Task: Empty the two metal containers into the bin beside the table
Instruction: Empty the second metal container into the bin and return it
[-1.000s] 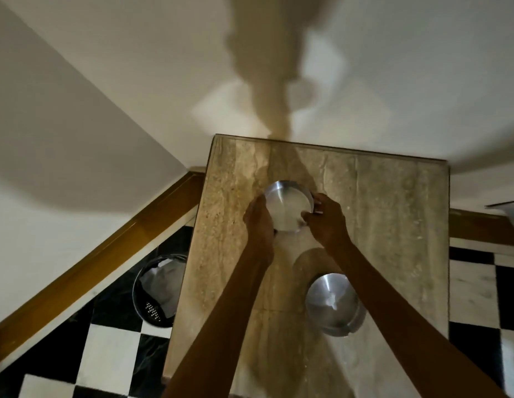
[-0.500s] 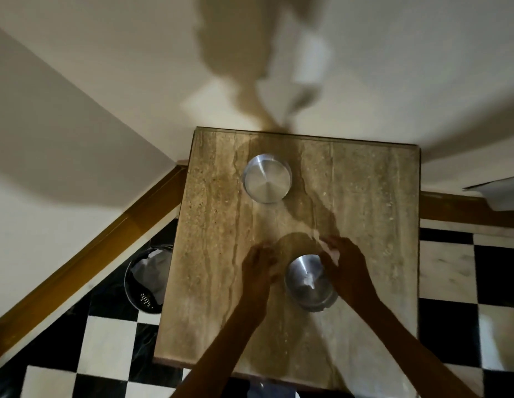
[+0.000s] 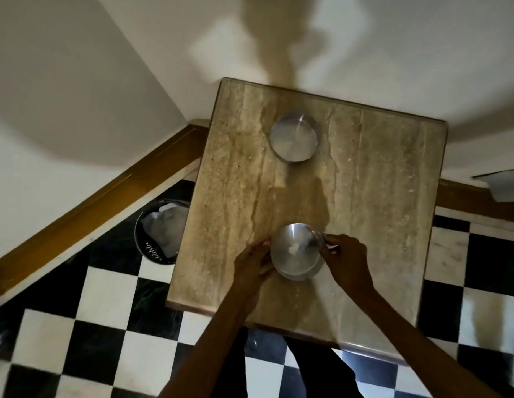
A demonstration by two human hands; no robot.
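Near container (image 3: 296, 252) sits on the table (image 3: 379, 173), left hand (image 3: 251, 261) and right hand (image 3: 346, 255) curled against its sides. Grip firmly, carry level to the bin (image 3: 161, 229) on the left, then tip.

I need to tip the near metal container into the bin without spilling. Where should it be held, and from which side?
Hold the near metal container by its round side wall, one hand on each side, as the left hand and right hand sit now. It stands upright and open-topped with something pale inside, so a level two-sided hold probably suits carrying it left to the bin.
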